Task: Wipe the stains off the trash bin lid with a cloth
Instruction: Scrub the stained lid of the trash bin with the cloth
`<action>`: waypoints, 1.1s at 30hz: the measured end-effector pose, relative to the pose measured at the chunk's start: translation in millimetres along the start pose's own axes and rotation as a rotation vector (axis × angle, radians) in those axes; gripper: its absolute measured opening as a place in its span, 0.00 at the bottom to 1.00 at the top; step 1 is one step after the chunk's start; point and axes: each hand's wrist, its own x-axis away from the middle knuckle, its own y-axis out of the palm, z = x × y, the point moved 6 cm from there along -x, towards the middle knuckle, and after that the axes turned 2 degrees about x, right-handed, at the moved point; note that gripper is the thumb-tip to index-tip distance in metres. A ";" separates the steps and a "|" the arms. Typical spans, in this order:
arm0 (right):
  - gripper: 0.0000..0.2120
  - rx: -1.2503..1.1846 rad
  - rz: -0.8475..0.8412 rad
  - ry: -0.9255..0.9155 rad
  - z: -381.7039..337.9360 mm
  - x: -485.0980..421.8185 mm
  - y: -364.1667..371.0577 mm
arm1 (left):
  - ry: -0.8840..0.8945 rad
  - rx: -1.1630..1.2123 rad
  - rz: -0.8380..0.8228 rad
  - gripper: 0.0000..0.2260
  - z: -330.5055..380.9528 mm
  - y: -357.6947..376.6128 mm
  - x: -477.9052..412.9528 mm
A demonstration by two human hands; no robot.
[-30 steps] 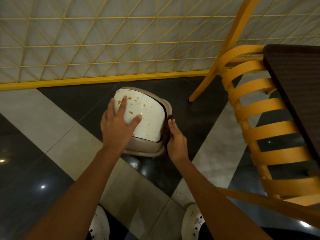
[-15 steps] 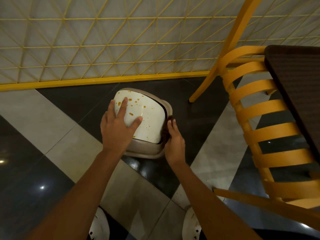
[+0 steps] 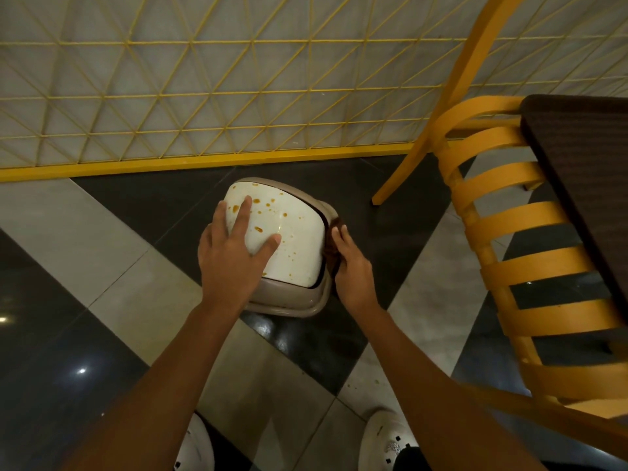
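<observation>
A beige trash bin stands on the floor below me, topped by a white lid speckled with orange-brown stains. My left hand lies flat on the lid's left side, fingers spread. At the bin's right edge my right hand presses a dark brown cloth against the rim; most of the cloth is hidden under the fingers.
A yellow slatted chair and a dark table top crowd the right side. A yellow wire-mesh fence with a yellow base rail runs behind the bin. My white shoes stand on the tiled floor below.
Both hands stay almost where they were. My right hand has shifted slightly along the bin's right edge with the cloth; my left hand still rests on the lid.
</observation>
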 end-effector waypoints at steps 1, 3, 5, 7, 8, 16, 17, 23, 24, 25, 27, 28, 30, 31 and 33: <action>0.27 0.001 -0.004 0.008 -0.8 -5.2 -1.7 | -0.001 0.000 -0.001 0.33 -0.3 0.2 -0.8; 0.26 0.006 -0.032 0.029 -3.7 -19.1 -5.6 | -0.005 -0.007 -0.008 0.33 -0.8 0.7 -1.2; 0.25 0.003 -0.065 0.047 -7.2 -32.4 -8.6 | -0.014 -0.002 -0.012 0.33 -1.8 0.9 -1.0; 0.25 -0.003 -0.063 0.059 -9.1 -35.2 -8.6 | -0.012 -0.005 -0.012 0.33 -2.4 1.6 -1.3; 0.25 -0.019 -0.045 0.067 -9.8 -30.7 -7.1 | -0.008 -0.012 -0.012 0.33 -2.8 1.7 -1.6; 0.27 -0.219 0.111 0.185 -2.9 74.3 29.0 | -0.004 -0.040 -0.005 0.33 -1.8 2.6 -1.8; 0.27 -0.263 0.134 0.199 -3.6 83.0 33.0 | -0.008 -0.041 -0.008 0.33 -1.9 2.5 -1.6; 0.27 -0.265 0.145 0.210 -3.6 74.0 32.1 | -0.011 -0.050 -0.012 0.33 -0.8 2.0 -1.6; 0.27 -0.265 0.147 0.202 -3.2 70.9 30.7 | -0.010 -0.052 -0.011 0.33 -1.5 2.2 -2.1; 0.26 -0.281 0.152 0.206 -2.8 70.7 29.9 | -0.010 -0.056 -0.011 0.33 -1.7 2.4 -2.4; 0.27 -0.323 0.163 0.224 -4.1 78.4 30.7 | -0.011 -0.059 -0.012 0.33 -1.6 2.7 -1.9; 0.28 -0.341 0.169 0.225 -5.8 85.4 32.4 | -0.012 -0.057 -0.009 0.33 -1.3 2.4 -1.4; 0.29 -0.388 0.176 0.207 -9.4 99.3 36.2 | -0.010 -0.054 -0.006 0.33 -0.8 1.5 -0.6; 0.29 -0.402 0.176 0.199 -10.4 105.0 38.0 | -0.007 -0.053 -0.006 0.33 -0.4 1.2 -0.8; 0.29 -0.424 0.168 0.188 -11.7 108.7 38.7 | -0.004 -0.054 -0.010 0.33 0.0 1.1 -1.0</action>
